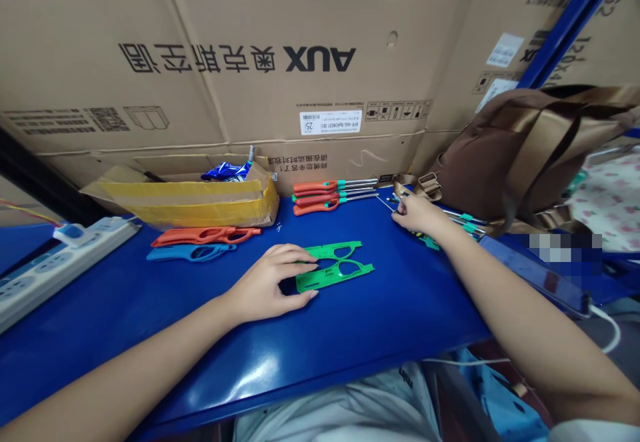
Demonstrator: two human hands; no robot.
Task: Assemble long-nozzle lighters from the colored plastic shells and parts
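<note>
Two green plastic lighter casing halves lie side by side on the blue table. My left hand rests at their left end, thumb and fingers apart, fingertips over or touching them; I cannot tell which. Farther right, my right hand is closed in a pinch. A thin light rod sticks out from its fingertips toward the left. Under and beside that hand lie small lighter parts, partly hidden. Several orange long-nosed lighters with metal tubes lie stacked at the back, left of my right hand.
An orange casing and a blue casing lie before a taped cardboard box at left. A power strip is far left; a phone and brown bag are right. Large cardboard stands behind.
</note>
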